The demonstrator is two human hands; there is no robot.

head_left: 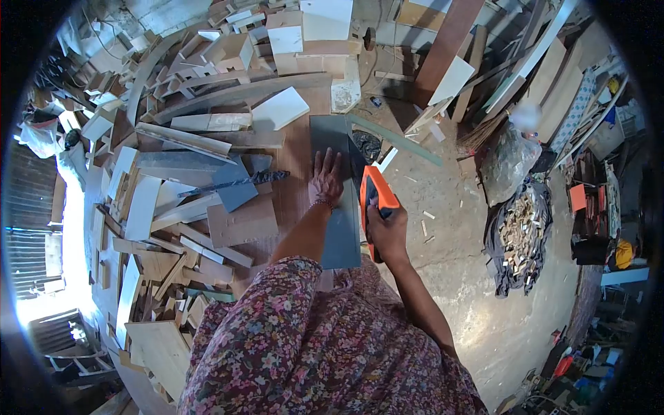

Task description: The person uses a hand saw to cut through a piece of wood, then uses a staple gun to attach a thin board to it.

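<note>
A dark grey board [342, 238] lies lengthwise on the brown wooden work surface [294, 149]. My left hand [326, 178] presses flat on the board, fingers spread and pointing away from me. In my right hand [386, 232] is the orange and black handle of a handsaw [379, 188], fingers wrapped round it. The saw's dark blade runs forward from the handle along the board's right edge. Whether its teeth sit in a cut cannot be made out.
Offcuts and boards [200, 207] crowd the left, with a dark wrapped strip [235, 183] across them. Long planks [449, 48] lean at the upper right. On the concrete floor [449, 290] lie a clear plastic bag [510, 162] and a dark cloth [494, 256] heaped with wood scraps.
</note>
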